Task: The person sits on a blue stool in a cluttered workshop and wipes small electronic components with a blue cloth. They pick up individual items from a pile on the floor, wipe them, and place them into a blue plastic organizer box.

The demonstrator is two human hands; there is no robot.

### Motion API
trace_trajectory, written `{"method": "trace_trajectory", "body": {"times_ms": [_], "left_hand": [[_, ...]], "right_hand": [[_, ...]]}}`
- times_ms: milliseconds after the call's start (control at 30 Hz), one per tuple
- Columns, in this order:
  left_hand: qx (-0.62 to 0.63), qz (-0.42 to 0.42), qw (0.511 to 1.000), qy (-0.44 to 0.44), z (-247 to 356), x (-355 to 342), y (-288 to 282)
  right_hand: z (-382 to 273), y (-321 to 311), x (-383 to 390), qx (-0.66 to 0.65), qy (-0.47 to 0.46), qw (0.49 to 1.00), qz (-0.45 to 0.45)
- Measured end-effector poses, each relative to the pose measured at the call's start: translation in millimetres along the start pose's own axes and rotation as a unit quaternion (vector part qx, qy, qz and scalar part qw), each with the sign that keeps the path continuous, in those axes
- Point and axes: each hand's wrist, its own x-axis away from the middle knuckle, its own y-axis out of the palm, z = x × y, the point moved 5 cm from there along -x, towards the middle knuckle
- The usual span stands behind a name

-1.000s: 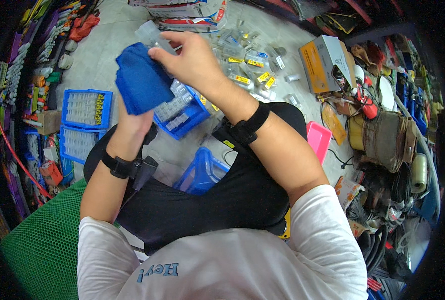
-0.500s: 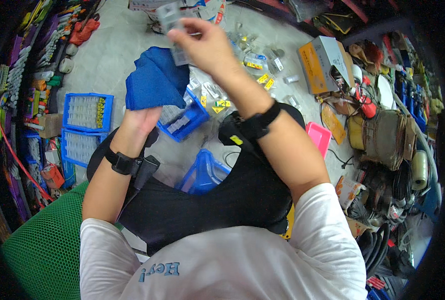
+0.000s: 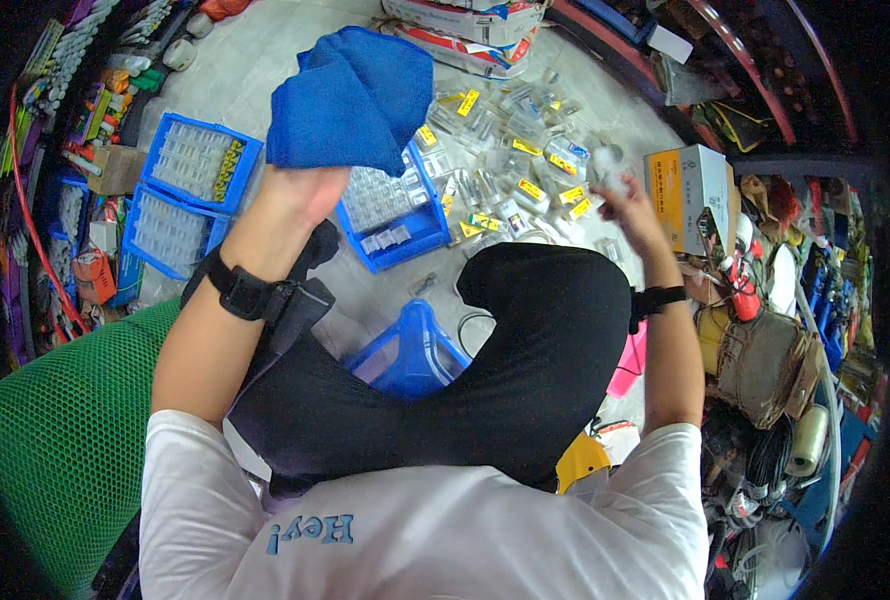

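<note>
A folded blue cloth (image 3: 355,105) drapes over my left hand (image 3: 310,190). Its fingers are hidden inside the cloth, which they hold up. To the right, my right hand (image 3: 637,212) is partly blurred, with its fingers bent around a clear plastic piece (image 3: 615,170) too smeared to make out. Clear plastic boxes with yellow labels (image 3: 533,193) lie scattered on the floor between the hands. Below the cloth stands an open blue case (image 3: 410,240) filled with small clear compartments.
Two blue-framed trays (image 3: 193,165) with small clear compartments stand at the left, beside stocked shelves. A white-and-orange carton (image 3: 677,205) is just right of my right hand. A blue plastic stand (image 3: 415,345) lies between my knees. Green mesh (image 3: 75,430) is at lower left.
My right hand has swung from beside the cloth, where it held a flat clear plastic case, to the far right near the carton. The left hand and cloth have moved slightly up and right in view.
</note>
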Motion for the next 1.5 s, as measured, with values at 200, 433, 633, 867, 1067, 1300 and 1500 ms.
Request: {"method": "trace_trajectory", "body": {"times_ms": [200, 433, 633, 867, 1067, 1300, 1500], "left_hand": [[0.097, -0.071, 0.992, -0.020, 8.1, 8.4, -21.5], [0.075, 0.043, 0.994, -0.065, 11.0, 20.5, -36.4], [0.119, 0.003, 0.986, -0.121, 6.8, 23.3, -27.2], [-0.022, 0.052, 0.995, -0.083, 27.3, 56.4, -20.9], [0.002, 0.025, 0.998, -0.053, 37.4, 57.5, -24.2], [0.026, 0.148, 0.984, -0.092, 38.8, 72.4, -45.0], [-0.129, 0.068, 0.983, -0.114, 36.7, 57.6, -33.2]], "right_hand": [[130.5, 18.8, -42.5, 0.040, 0.060, 0.996, 0.054], [144.8, 47.0, -83.2, 0.078, 0.054, 0.991, 0.094], [169.2, 48.6, -130.1, 0.171, 0.031, 0.980, 0.097], [143.8, 59.3, -149.7, 0.371, -0.072, 0.920, 0.108], [78.5, 56.1, -202.3, 0.338, -0.205, 0.910, 0.123], [45.9, 123.5, -257.3, 0.503, -0.171, 0.847, 0.031], [55.6, 135.4, -293.2, 0.541, -0.098, 0.835, 0.035]]}}
